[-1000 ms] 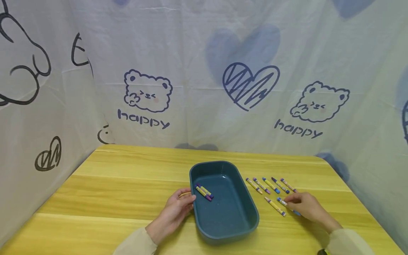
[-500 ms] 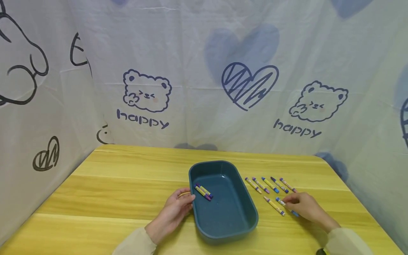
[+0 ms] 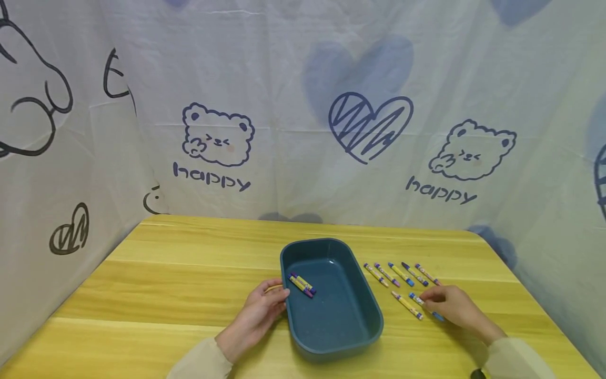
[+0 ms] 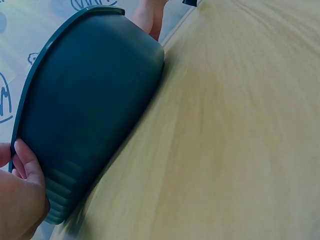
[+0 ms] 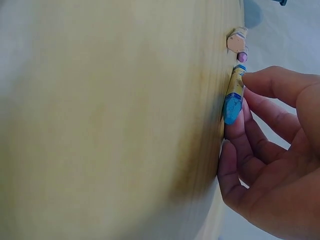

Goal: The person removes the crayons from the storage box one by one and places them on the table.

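Head view: right hand (image 3: 450, 306) hides the mid-part of the blue crayon (image 5: 234, 95), crayon label print too small to read, left sleeve (image 3: 202, 361) and right sleeve (image 3: 517, 361) cut by bottom edge, as is a dark object (image 3: 478, 374), can't tell what. Left wrist: outer wall of the tray (image 4: 95, 85) blocks its inside, left hand (image 4: 22, 197) cropped at left edge. Right wrist: right hand cropped at right edge, bench (image 5: 100, 115) blurred, crayons beyond the blue one partly hidden.

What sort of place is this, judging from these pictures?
Probably an indoor tabletop workspace, screened off by cartoon-printed cloth; a wood-grain table bears crayons and a teal bin.
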The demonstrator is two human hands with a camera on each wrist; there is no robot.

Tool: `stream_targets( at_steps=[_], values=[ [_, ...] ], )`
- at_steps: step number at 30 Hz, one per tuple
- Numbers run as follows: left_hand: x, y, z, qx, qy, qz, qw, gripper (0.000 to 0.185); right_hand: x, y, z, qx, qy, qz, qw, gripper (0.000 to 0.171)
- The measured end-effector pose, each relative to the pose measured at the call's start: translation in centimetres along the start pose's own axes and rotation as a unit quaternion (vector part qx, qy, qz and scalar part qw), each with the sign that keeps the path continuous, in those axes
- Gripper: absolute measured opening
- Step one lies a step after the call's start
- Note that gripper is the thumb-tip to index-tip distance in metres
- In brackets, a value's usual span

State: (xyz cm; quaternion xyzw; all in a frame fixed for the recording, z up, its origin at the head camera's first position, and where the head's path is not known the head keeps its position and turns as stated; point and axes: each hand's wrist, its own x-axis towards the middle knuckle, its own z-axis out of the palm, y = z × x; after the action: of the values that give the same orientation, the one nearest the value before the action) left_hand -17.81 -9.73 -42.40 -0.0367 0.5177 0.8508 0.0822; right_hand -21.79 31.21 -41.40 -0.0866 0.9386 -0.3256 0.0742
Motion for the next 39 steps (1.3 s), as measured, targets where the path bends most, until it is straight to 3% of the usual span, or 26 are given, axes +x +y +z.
stream_targets(
  at_steps=[18,33,39],
  values=[
    [0.0,0.0,0.0,0.002,-0.001,0.000,1.0000,0.035,-0.5,-0.9,-0.7,0.026,0.030,-0.027,0.999,0.025],
    [0.0,0.0,0.0,-0.001,-0.002,-0.001,1.0000,0.034,-0.2,-8.1,-0.7,0.041,0.021,-0.043,0.998,0.028],
    [0.0,0.0,0.0,-0.002,-0.002,0.001,1.0000,0.034,-0.1,-11.1,-0.2,0.044,0.009,-0.080,0.996,0.027]
  ],
)
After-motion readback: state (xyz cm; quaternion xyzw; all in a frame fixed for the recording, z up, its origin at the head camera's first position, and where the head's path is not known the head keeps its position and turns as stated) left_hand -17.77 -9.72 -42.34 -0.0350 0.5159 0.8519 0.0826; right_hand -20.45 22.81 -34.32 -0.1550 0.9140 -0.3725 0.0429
